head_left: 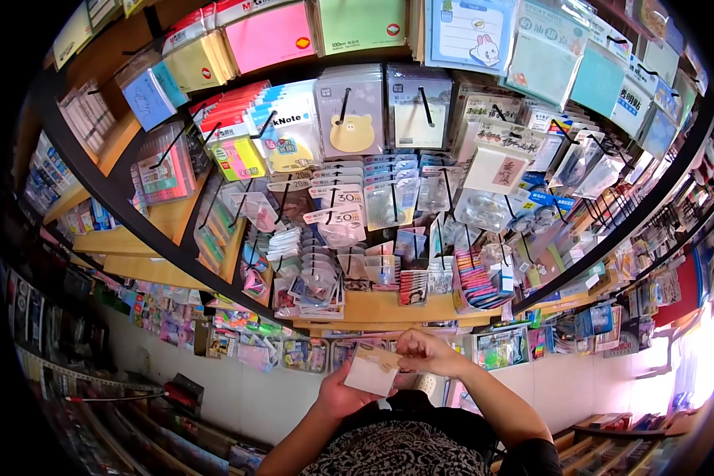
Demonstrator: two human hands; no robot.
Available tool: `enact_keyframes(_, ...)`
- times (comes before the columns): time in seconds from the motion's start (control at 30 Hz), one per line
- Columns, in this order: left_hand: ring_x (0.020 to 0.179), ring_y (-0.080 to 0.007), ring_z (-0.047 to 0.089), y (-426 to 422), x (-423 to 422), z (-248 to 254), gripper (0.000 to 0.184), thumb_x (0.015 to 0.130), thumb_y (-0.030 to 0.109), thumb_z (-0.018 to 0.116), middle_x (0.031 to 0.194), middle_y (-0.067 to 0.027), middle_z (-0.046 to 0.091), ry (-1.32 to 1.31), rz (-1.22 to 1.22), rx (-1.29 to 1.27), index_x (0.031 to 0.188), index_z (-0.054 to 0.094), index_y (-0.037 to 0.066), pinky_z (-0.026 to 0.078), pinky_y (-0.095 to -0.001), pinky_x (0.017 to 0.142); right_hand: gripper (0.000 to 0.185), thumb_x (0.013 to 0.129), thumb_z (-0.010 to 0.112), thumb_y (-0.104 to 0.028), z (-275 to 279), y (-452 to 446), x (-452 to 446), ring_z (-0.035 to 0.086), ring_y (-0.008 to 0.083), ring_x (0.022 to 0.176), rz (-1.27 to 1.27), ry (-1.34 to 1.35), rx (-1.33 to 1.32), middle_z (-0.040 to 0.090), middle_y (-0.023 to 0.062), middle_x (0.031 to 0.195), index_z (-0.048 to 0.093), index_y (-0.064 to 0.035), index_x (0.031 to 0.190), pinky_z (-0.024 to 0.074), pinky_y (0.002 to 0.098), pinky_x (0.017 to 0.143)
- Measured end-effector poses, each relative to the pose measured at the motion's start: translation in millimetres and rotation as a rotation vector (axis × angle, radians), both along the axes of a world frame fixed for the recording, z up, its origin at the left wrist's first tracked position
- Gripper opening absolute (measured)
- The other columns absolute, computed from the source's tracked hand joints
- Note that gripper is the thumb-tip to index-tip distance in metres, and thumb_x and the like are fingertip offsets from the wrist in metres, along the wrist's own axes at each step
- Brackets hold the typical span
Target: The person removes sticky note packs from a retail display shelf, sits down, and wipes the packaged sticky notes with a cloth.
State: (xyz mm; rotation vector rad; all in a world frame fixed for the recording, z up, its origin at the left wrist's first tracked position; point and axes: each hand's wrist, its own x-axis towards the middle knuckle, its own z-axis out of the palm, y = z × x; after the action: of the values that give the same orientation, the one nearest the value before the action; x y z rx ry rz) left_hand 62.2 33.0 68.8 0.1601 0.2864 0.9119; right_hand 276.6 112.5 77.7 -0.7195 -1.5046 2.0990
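Note:
A flat, square, cream-coloured packet (370, 378) with a brownish upper part is tilted in front of my chest. My left hand (340, 395) grips it by the left side, thumb over the front. At the upper right edge of the packet is my right hand (430, 354), its fingers curled and pinched together. Whatever lies between those fingertips is too small to make out. Just beyond both hands runs the front edge of a wooden shelf (389, 306).
Hooks on the rack carry sticky-note packs (351, 111), cards marked 30m (337, 198) and other small packets. Pink packs (474, 279) stand on the shelf's right. Below are clear bins (305, 355) of goods. A dark metal rack post (603, 238) slants along the right.

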Motion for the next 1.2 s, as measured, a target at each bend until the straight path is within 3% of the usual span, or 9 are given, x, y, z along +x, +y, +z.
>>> enact_keyframes(0.2, 0.12, -0.0367, 0.037, -2, -10, -26, 0.059, 0.086, 0.031, 0.048, 0.131, -0.0196, 0.037, 0.132, 0.162, -0.04, 0.133, 0.026, 0.004, 0.032, -0.0524, 0.097, 0.014, 0.084, 0.054, -0.004, -86, 16, 20, 0.058, 0.013, 0.072, -0.314, -0.406, -0.282, 0.059, 0.0064, 0.082, 0.05, -0.0037, 0.098, 0.048, 0.0244, 0.064)
enact_keyframes(0.3, 0.116, -0.034, 0.042, -2, -14, -33, 0.05, 0.084, 0.013, 0.052, 0.126, -0.0164, 0.041, 0.267, 0.3, -0.049, 0.128, 0.029, 0.009, 0.035, -0.0504, 0.095, 0.015, 0.081, 0.057, -0.008, -173, 18, 51, 0.06, 0.0166, 0.067, -0.494, -0.592, -0.379, 0.06, 0.0081, 0.078, 0.052, -0.0027, 0.095, 0.0514, 0.0282, 0.059)
enact_keyframes(0.53, 0.107, -0.0246, 0.049, -5, -21, -66, 0.048, 0.08, 0.008, 0.058, 0.117, -0.011, 0.047, 0.492, 0.391, -0.122, 0.12, 0.031, 0.011, 0.041, -0.0416, 0.089, 0.013, 0.077, 0.054, -0.008, -262, -1, 106, 0.058, 0.0171, 0.053, -0.531, -0.805, -0.453, 0.057, 0.0094, 0.068, 0.052, -0.0007, 0.087, 0.0496, 0.0284, 0.045)
enact_keyframes(0.63, 0.111, -0.0346, 0.046, -7, -22, -68, 0.055, 0.08, 0.022, 0.06, 0.122, -0.0159, 0.044, 0.615, 0.43, -0.095, 0.124, 0.03, 0.006, 0.039, -0.0478, 0.091, 0.012, 0.077, 0.054, -0.008, -282, -6, 113, 0.058, 0.0178, 0.052, -0.485, -0.95, -0.345, 0.057, 0.0099, 0.067, 0.051, -0.0002, 0.087, 0.0486, 0.0284, 0.042)
enact_keyframes(0.73, 0.114, -0.0372, 0.043, -1, -34, -53, 0.058, 0.082, 0.034, 0.055, 0.125, -0.0182, 0.042, 0.072, 0.365, -0.292, 0.127, 0.033, 0.003, 0.036, -0.0498, 0.093, 0.012, 0.077, 0.055, -0.01, -289, -8, 109, 0.058, 0.0173, 0.052, -0.427, -1.042, -0.23, 0.057, 0.0101, 0.066, 0.052, -0.0003, 0.084, 0.0489, 0.0284, 0.043)
enact_keyframes(0.77, 0.116, -0.0381, 0.04, 0, -35, -51, 0.063, 0.082, 0.043, 0.049, 0.127, -0.0195, 0.041, 0.079, 0.363, -0.245, 0.128, 0.035, 0.002, 0.034, -0.0511, 0.095, 0.013, 0.077, 0.055, -0.011, -292, -7, 107, 0.058, 0.017, 0.052, -0.412, -1.042, -0.205, 0.057, 0.01, 0.066, 0.053, -0.0003, 0.084, 0.049, 0.0283, 0.044)
enact_keyframes(0.97, 0.117, -0.037, 0.04, 6, -39, -51, 0.067, 0.082, 0.045, 0.049, 0.128, -0.0186, 0.041, -0.022, 0.31, -0.171, 0.13, 0.033, 0.002, 0.034, -0.05, 0.095, 0.017, 0.072, 0.057, -0.02, -324, -8, 88, 0.062, 0.0283, 0.074, -0.386, -1.075, -0.016, 0.063, 0.0142, 0.076, 0.061, -0.0063, 0.081, 0.0491, 0.0368, 0.067)
enact_keyframes(1.07, 0.117, -0.0366, 0.04, 6, -38, -55, 0.067, 0.082, 0.046, 0.049, 0.128, -0.0187, 0.04, -0.023, 0.275, -0.161, 0.13, 0.032, 0.002, 0.034, -0.0495, 0.095, 0.015, 0.076, 0.056, -0.014, -325, -11, 81, 0.059, 0.0157, 0.054, -0.343, -1.017, 0.126, 0.06, 0.0082, 0.065, 0.056, -0.0015, 0.084, 0.0494, 0.0295, 0.048)
enact_keyframes(1.2, 0.118, -0.0374, 0.039, 4, -36, -56, 0.066, 0.083, 0.045, 0.048, 0.128, -0.019, 0.04, -0.017, 0.281, -0.193, 0.131, 0.032, 0.002, 0.033, -0.0511, 0.095, 0.014, 0.076, 0.056, -0.014, -324, -20, 78, 0.06, 0.016, 0.054, -0.354, -1.009, 0.105, 0.061, 0.0083, 0.064, 0.057, -0.0018, 0.082, 0.0496, 0.0298, 0.05)
